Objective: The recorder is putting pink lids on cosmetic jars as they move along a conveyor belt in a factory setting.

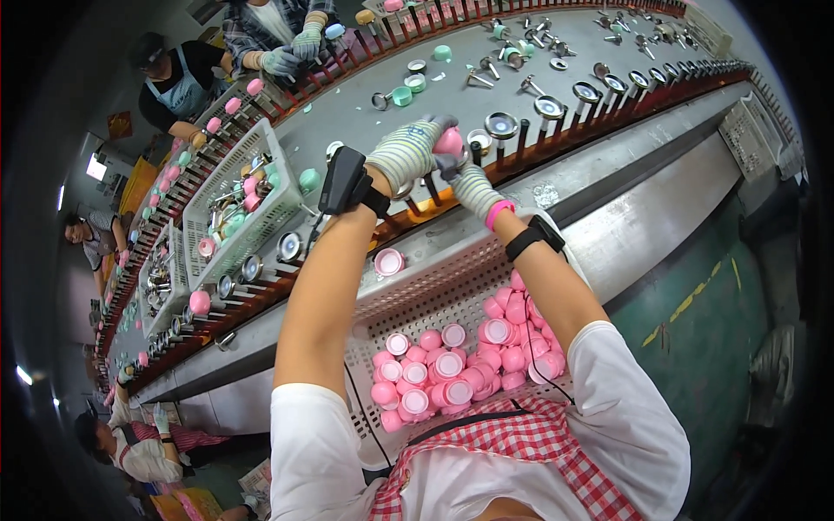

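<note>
My left hand [407, 154], in a striped knit glove with grey fingertips, is closed around a pink domed cap [448, 141] above the near row of upright pegs. From the right and below, my right hand [472, 184], in a matching glove, has its fingers pressed against the same cap. Part of the cap and whatever is under it are hidden by the gloves. Just right of my hands, a round metal holder [500, 127] sits on a peg. One pink cap with a white inside [389, 261] rests by the basket's far rim.
A white perforated basket [408, 300] in front of me holds many pink caps [448, 365]. At left, another white basket [195, 217] contains mixed caps and metal parts. Metal pieces [530, 85] and green caps [402, 95] lie across the grey table [460, 61]. Several co-workers stand around the line.
</note>
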### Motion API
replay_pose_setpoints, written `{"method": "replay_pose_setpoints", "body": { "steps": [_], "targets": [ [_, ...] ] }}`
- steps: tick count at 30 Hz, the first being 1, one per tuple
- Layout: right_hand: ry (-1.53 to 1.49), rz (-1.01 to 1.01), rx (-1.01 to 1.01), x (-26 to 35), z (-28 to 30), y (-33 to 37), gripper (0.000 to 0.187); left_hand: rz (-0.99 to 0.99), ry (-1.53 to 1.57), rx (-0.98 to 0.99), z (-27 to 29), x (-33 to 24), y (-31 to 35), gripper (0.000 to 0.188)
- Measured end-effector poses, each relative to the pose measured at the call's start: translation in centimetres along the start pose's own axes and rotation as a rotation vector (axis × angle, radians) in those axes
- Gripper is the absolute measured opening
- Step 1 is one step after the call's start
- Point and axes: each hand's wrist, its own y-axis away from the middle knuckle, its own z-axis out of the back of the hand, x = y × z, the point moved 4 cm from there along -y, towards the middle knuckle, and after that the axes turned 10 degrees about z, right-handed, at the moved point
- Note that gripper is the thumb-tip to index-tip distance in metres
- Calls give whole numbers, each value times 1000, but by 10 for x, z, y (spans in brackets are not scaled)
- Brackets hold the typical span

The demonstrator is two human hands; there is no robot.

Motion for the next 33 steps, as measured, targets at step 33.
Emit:
{"method": "replay_pose_setpoints", "body": {
  "steps": [33],
  "targets": [
    [1149, -344, 1337, 19, -19, 276, 31, 491, -263, -90, -6, 112, 128, 58]
  ]
}}
